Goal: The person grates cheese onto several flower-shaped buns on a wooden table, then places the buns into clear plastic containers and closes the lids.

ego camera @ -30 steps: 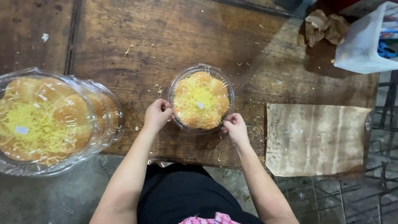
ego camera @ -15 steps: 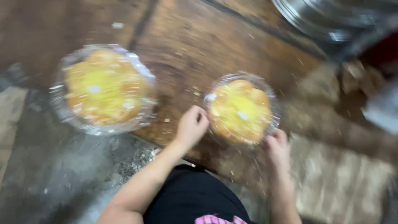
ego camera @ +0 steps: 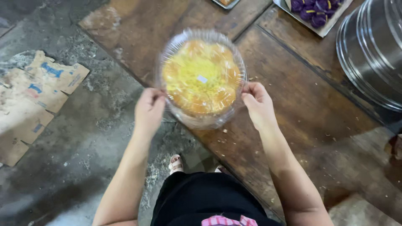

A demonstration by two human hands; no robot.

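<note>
While both hands grip it, the clear round container [ego camera: 202,79] sits between them, raised over the near edge of the wooden table [ego camera: 310,104]; can't tell if its base touches the wood. Everything below is placed relative to that container.

Nearest the camera, below it: black clothing [ego camera: 205,201] with a pink checked strip, and one sandalled foot [ego camera: 176,164] on the concrete floor [ego camera: 83,150].

Left hand [ego camera: 149,109]: pressed against the container's left rim, fingers curled partway, thumb side against the plastic. Blurred, so exact finger spread can't be read.

Right hand [ego camera: 257,104]: on the right rim, fingers half closed around the edge, thumb up against the lid side. Holding, not flat.

Inside the container: a round golden bun [ego camera: 201,81] topped with yellow shreds, small white speck near the middle. Lid is on.

Left of the container, well apart: torn cardboard [ego camera: 35,98] flat on the floor.

Right of it, well apart: a large shiny metal pot [ego camera: 372,50], cut off by the frame edge.

Beyond it, up and right: a tray [ego camera: 310,25] of purple pieces [ego camera: 314,8]. Crumbs scattered on the wood just right and below the container.
</note>
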